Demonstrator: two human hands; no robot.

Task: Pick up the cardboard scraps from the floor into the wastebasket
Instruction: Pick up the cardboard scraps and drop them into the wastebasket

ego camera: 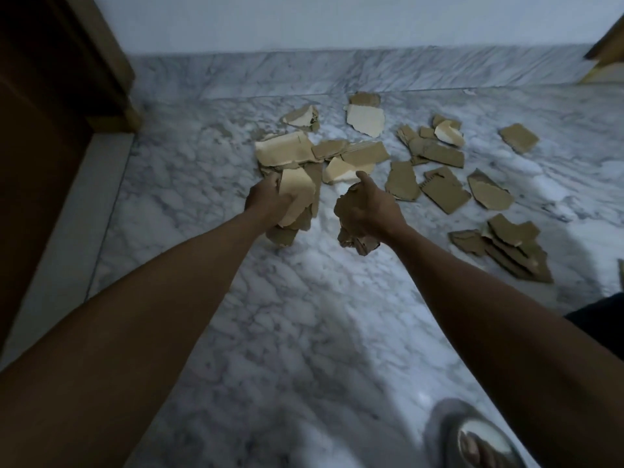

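left hand (266,199): fingers curled round a stack of torn tan cardboard pieces (297,201), pale faces up, lower edges hanging below the palm. right hand (368,211): grips a crumpled brown cardboard wad (354,238), thumb raised and pointing away. both hands are held above the white grey-veined marble floor (304,315), near each other but apart.

just beyond the hands, a heap of larger tan cardboard scraps (320,152) lies on the floor, some overlapping. further right, loose brown cardboard scraps (445,189) are spread out flat; a layered pile of brown scraps (506,246) sits nearest the right forearm. two pale-faced scraps (366,118) lie near the marble skirting.

dark brown wooden door frame (50,113) at left. foot in a grey sandal (479,437) at bottom right. wastebasket not in view.
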